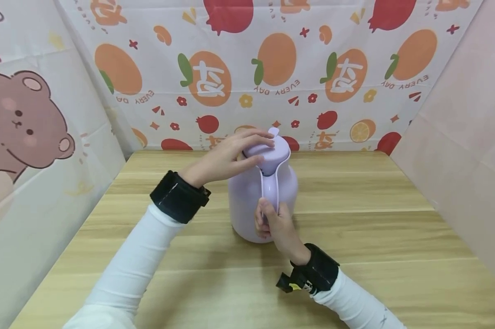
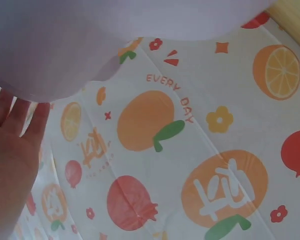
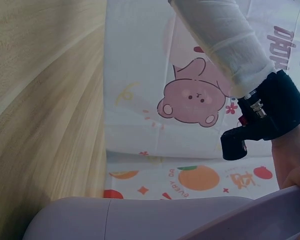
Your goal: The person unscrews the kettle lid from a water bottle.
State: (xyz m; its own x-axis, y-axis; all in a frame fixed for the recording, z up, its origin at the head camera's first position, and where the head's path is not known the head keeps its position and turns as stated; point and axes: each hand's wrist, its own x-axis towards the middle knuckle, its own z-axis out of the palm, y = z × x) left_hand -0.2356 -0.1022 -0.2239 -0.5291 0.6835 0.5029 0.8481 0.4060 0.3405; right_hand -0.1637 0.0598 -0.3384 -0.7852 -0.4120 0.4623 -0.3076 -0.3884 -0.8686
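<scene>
Head view: lilac jug (image 1: 253, 201) upright near the middle of the wooden table (image 1: 366, 237), lid (image 1: 268, 153) on, slim loop handle (image 1: 271, 189) facing the wearer. Likely rigid plastic shell, smooth and a bit slippery; weight hard to judge, contents unseen. Probably best taken by the handle, with the lid steadied from above. Left hand (image 1: 227, 157) draped over the lid, fingers loosely spread, thumb curled against its near edge. Right hand (image 1: 276, 226) low on the handle, fingers wrapped round it. Black wrist straps (image 1: 179, 196) on white sleeves (image 1: 128, 269). Fruit-print cloth (image 1: 272, 68) behind, bear print (image 1: 21, 119) on the left.
</scene>
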